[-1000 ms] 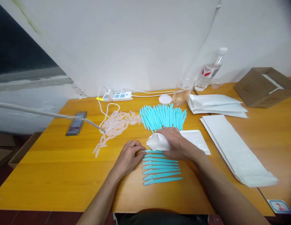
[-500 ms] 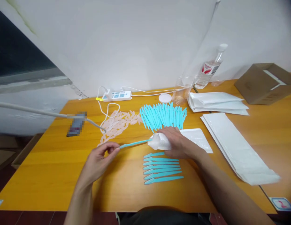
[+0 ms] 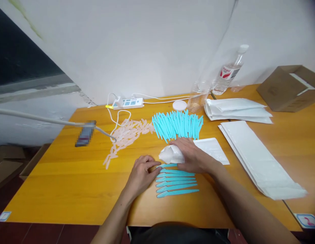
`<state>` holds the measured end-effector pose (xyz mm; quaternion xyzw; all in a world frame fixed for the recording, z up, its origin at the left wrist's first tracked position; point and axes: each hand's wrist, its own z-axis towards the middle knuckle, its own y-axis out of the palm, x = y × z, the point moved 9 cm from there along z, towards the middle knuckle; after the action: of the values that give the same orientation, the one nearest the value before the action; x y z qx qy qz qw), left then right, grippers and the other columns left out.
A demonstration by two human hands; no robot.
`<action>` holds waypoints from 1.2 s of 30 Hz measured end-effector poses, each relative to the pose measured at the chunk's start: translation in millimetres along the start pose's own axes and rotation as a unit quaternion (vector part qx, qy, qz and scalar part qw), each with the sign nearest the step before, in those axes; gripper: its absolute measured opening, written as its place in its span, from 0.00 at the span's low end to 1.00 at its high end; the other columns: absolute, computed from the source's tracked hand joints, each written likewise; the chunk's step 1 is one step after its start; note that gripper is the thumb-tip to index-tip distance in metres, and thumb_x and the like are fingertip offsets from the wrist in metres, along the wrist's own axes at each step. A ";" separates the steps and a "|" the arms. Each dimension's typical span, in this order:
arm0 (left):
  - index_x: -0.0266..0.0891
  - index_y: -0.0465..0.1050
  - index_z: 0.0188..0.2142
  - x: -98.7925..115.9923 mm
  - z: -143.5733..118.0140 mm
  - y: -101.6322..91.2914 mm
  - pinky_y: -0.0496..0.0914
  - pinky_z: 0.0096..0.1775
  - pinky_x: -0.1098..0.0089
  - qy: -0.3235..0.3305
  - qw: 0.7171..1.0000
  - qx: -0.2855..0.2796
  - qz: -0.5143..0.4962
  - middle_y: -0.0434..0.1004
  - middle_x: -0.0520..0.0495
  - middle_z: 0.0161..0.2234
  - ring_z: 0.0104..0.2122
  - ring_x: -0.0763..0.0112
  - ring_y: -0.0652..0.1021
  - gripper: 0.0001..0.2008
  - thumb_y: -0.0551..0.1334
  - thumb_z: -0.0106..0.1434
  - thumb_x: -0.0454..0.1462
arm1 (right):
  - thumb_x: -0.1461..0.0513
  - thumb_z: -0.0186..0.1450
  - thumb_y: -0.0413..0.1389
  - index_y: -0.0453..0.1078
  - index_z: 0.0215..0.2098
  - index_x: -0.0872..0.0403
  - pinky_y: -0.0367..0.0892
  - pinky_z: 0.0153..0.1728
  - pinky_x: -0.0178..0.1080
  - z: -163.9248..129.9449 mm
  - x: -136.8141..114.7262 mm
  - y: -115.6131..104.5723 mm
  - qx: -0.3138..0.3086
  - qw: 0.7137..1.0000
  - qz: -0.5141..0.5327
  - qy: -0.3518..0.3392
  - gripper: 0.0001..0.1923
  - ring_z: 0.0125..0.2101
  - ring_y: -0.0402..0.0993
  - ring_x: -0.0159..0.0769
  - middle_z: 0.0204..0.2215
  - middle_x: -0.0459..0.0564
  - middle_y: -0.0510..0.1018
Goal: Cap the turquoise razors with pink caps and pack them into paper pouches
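Note:
My right hand (image 3: pixel 189 154) grips a small white pouch (image 3: pixel 171 155), its mouth held gaping toward the left. Below it, several turquoise eyebrow razors (image 3: pixel 176 193) lie in a row, one above another. Thumb and forefinger of my left hand (image 3: pixel 144 171) close on the left end of the topmost razor (image 3: pixel 170 165), just under the pouch. What is inside the pouch cannot be made out. Beyond my right hand spreads a dense pile of turquoise razors (image 3: pixel 177 123). A flat white pouch (image 3: pixel 213 150) lies partly behind my right wrist.
Pale pink translucent pieces (image 3: pixel 128 134) are scattered left of the pile. A cable crosses to a power strip (image 3: pixel 128 103) by the wall. A blurred phone (image 3: pixel 85 134) lies left. White bag stacks (image 3: pixel 259 159), a water bottle (image 3: pixel 228 74) and a cardboard box (image 3: pixel 287 89) stand right.
The razor that my left hand held at the pouch's mouth is out of sight. My left hand has moved right and down to the row's top razor. My right hand keeps the pouch.

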<state>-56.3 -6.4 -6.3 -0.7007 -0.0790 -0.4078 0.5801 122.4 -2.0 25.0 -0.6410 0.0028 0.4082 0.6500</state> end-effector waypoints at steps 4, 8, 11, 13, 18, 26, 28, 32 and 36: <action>0.42 0.79 0.37 12.9 5.1 8.6 0.68 0.46 0.64 0.013 0.999 -0.029 -0.028 0.77 0.46 0.38 0.42 0.63 0.76 0.05 0.63 0.67 0.38 | 0.65 0.52 0.61 0.61 0.60 0.54 0.58 0.55 0.54 -1.2 5.1 -0.7 0.004 1.000 -0.004 0.009 0.37 0.57 0.65 0.55 0.55 0.59 0.72; 0.41 0.75 0.38 -10.7 -16.9 -18.7 0.69 0.43 0.68 -0.022 0.994 -0.031 -0.104 0.78 0.48 0.37 0.38 0.67 0.76 0.07 0.61 0.70 0.40 | 0.65 0.52 0.60 0.61 0.60 0.54 0.59 0.55 0.54 -2.5 11.7 0.1 0.002 1.000 -0.003 0.022 0.37 0.56 0.66 0.55 0.54 0.59 0.73; 0.41 0.75 0.40 -49.3 -45.8 -70.5 0.70 0.40 0.70 -0.084 0.988 0.042 -0.121 0.77 0.49 0.36 0.36 0.69 0.75 0.08 0.63 0.68 0.43 | 0.66 0.52 0.60 0.60 0.61 0.54 0.59 0.55 0.54 -2.8 12.2 0.6 0.005 1.000 -0.001 0.012 0.38 0.56 0.67 0.54 0.54 0.59 0.73; 0.41 0.75 0.40 -59.4 -55.0 -97.0 0.70 0.41 0.70 -0.088 0.987 0.080 -0.108 0.77 0.49 0.36 0.36 0.69 0.75 0.09 0.64 0.67 0.43 | 0.66 0.51 0.60 0.60 0.61 0.53 0.58 0.55 0.54 -2.4 10.8 1.2 0.005 1.000 -0.001 0.007 0.38 0.56 0.66 0.55 0.54 0.58 0.73; 0.41 0.77 0.39 -2.2 -9.4 -67.8 0.71 0.44 0.66 -0.002 0.996 0.073 -0.055 0.81 0.46 0.39 0.38 0.66 0.78 0.07 0.63 0.68 0.41 | 0.67 0.52 0.60 0.62 0.59 0.53 0.61 0.53 0.53 1.0 1.1 4.1 -0.008 1.000 0.009 0.005 0.35 0.54 0.68 0.53 0.53 0.58 0.74; 0.45 0.81 0.45 26.3 -1.9 -18.9 0.72 0.46 0.62 0.060 0.987 0.113 -0.097 0.82 0.45 0.41 0.43 0.64 0.79 0.09 0.62 0.69 0.38 | 0.66 0.52 0.59 0.60 0.61 0.57 0.59 0.55 0.56 0.2 -8.9 6.2 0.005 1.000 0.003 -0.025 0.37 0.54 0.67 0.54 0.52 0.61 0.74; 0.46 0.82 0.45 7.4 -15.4 -14.9 0.71 0.44 0.62 0.028 0.996 0.067 -0.042 0.80 0.45 0.39 0.41 0.62 0.78 0.09 0.66 0.66 0.42 | 0.66 0.52 0.59 0.59 0.62 0.58 0.58 0.56 0.56 -1.0 -8.5 5.7 0.007 1.000 0.000 -0.030 0.39 0.55 0.67 0.54 0.53 0.61 0.73; 0.47 0.82 0.44 2.3 -18.7 0.2 0.69 0.46 0.60 0.010 0.999 0.000 0.032 0.78 0.45 0.38 0.42 0.60 0.76 0.09 0.65 0.66 0.42 | 0.66 0.53 0.59 0.58 0.63 0.58 0.58 0.56 0.55 -1.7 -7.6 5.4 0.009 1.000 0.001 -0.029 0.40 0.56 0.66 0.55 0.55 0.62 0.72; 0.43 0.80 0.38 10.0 -14.4 2.0 0.69 0.47 0.63 0.016 1.000 -0.017 -0.021 0.78 0.45 0.39 0.43 0.62 0.76 0.08 0.61 0.69 0.39 | 0.67 0.52 0.59 0.58 0.63 0.59 0.58 0.56 0.56 -1.2 -3.8 6.1 -0.001 1.000 -0.003 -0.011 0.40 0.56 0.65 0.55 0.55 0.63 0.72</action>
<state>-55.5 -23.3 -1.2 -0.7019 -0.0772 -0.4325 0.5606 117.3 -6.0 21.8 -0.6375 -0.0068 0.4129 0.6504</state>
